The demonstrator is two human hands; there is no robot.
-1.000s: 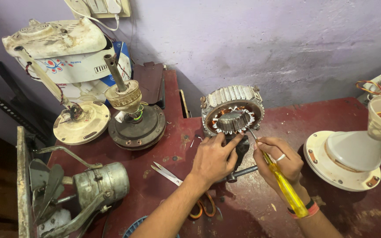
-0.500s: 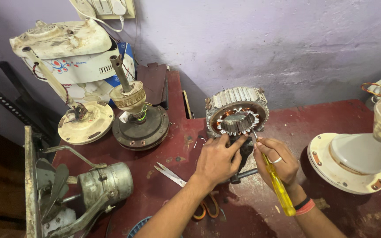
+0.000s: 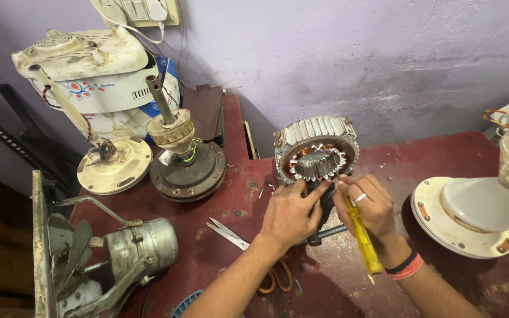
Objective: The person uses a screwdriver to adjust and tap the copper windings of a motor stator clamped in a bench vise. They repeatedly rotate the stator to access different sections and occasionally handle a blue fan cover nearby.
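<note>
A round metal motor stator (image 3: 316,152) with copper windings stands on edge on the dark red table (image 3: 219,218). My left hand (image 3: 290,213) rests against its lower front, fingers touching the rim. My right hand (image 3: 370,206), wearing a ring and a red-and-black wristband, grips a yellow-handled screwdriver (image 3: 362,238) whose tip points into the stator's lower right opening. A dark bolt or shaft (image 3: 325,233) lies under my hands.
Scissors with orange handles (image 3: 248,247) lie near my left forearm. Behind stand a fan motor with shaft (image 3: 184,159), a cream fan base (image 3: 113,165) and stacked fan parts. A white fan base (image 3: 472,215) sits at right; a grey motor with blades (image 3: 131,250) at left.
My view has drifted slightly; both hands have closed in tighter on the stator's lower front, and the screwdriver tip sits closer to the windings.
</note>
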